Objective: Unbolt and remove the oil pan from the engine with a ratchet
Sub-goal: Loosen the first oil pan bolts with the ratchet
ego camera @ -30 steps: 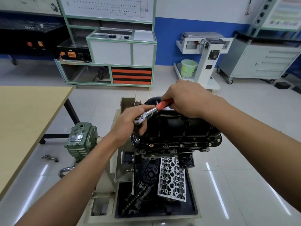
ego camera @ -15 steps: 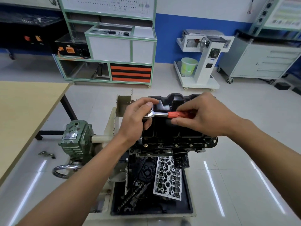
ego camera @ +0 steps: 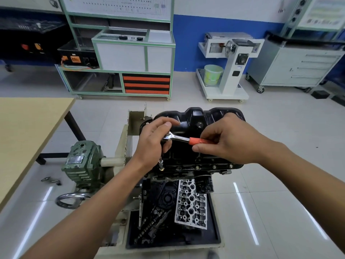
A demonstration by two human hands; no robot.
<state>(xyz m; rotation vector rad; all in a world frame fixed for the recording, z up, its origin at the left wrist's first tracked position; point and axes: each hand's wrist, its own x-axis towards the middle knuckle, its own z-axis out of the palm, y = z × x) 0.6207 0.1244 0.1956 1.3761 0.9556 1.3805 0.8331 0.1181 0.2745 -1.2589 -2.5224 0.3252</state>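
The oil pan (ego camera: 196, 116) is glossy black, and the ratchet (ego camera: 178, 137) across it is chrome with an orange-red handle. At six o'clock from the pan, a silver cylinder head (ego camera: 191, 204) lies in a black tray (ego camera: 214, 230). At eight o'clock sits a chipped green gearbox (ego camera: 82, 161), at nine a tan table (ego camera: 28, 128), and at eleven a green-framed white cabinet (ego camera: 121, 55) with orange and black stripes.

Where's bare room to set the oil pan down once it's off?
The tabletop left of the green gearbox shows bare as far as visible. The floor tiles right of the tray are open too. Crowded: that tray, under the oil pan, holds the cylinder head and loose parts.
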